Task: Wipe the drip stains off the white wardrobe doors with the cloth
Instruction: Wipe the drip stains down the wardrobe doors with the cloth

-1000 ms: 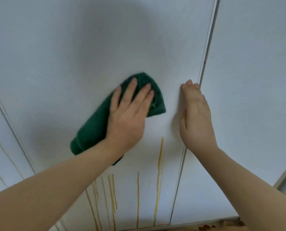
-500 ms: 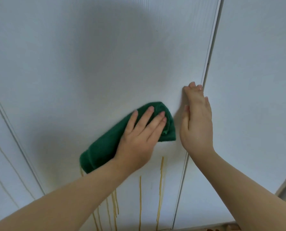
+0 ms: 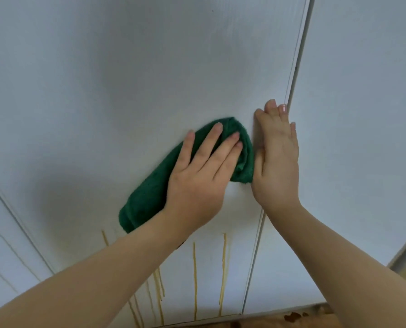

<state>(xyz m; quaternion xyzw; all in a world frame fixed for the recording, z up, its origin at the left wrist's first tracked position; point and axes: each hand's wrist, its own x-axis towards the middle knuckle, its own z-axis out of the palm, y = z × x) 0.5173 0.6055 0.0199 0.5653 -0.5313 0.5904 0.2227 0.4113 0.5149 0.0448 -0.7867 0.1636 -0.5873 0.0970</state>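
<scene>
White wardrobe door (image 3: pixel 102 95) bears yellow-brown drip stains (image 3: pixel 222 268) below green cloth (image 3: pixel 150 192).

Left hand (image 3: pixel 198 178) flat, fingers spread, palm pressing forward, forearm reaching up from lower left. Right hand (image 3: pixel 277 159) upright, fingers together and extended, thumb edge toward left hand, almost touching it. Both arms bare, outstretched.

surface: flat white wardrobe door panel (image 3: pixel 131 86) facing the camera | on it: folded dark green terry cloth (image 3: pixel 150 195) lying pressed flat against it, thin yellow-brown drip stains (image 3: pixel 223 268) running down its lower part | right edge: meeting a neighbouring white door panel (image 3: pixel 362 114)
</scene>
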